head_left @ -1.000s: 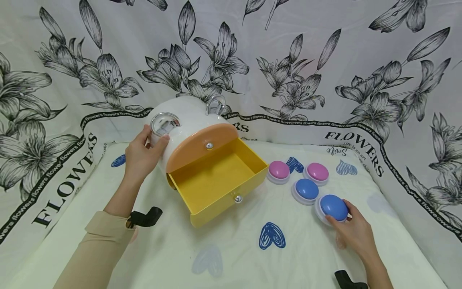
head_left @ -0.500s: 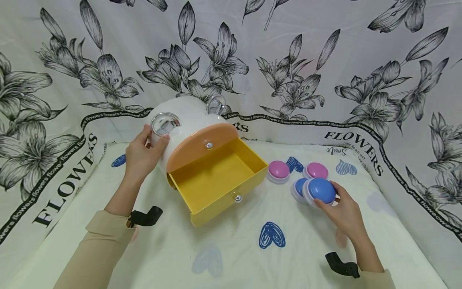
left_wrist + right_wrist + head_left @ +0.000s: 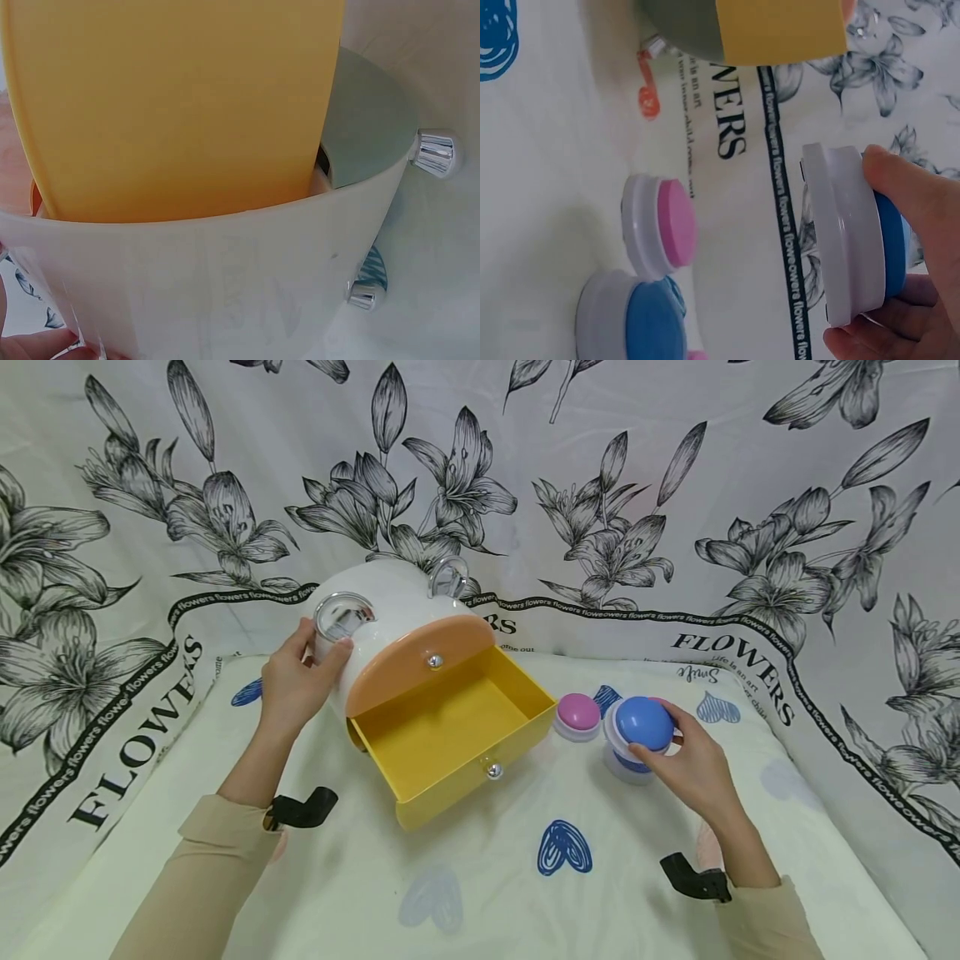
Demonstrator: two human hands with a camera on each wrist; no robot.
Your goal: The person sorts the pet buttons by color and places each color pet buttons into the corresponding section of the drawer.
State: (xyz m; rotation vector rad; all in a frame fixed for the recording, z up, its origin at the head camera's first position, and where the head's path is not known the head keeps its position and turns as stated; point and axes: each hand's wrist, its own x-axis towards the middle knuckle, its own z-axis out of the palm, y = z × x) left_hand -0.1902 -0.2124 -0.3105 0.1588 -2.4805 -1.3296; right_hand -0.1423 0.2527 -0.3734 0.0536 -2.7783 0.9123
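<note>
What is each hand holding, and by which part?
Right hand: a blue-topped disc, by opposite edges of its white casing. Left hand: the white box, by its side near a silver ring.

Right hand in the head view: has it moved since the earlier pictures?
Yes: the right hand, gripping a blue-topped disc, has moved left and up the picture, closer to the yellow drawer, which stays put.

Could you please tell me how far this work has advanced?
Done, it seems: the drawer stands open, while the left hand holds the case. In hand: the right hand grips one blue button, raised off the cloth. Likely left: setting that button down, and perhaps moving a pink button and the other blue button, which rest on the cloth; another pink one is mostly hidden.
</note>
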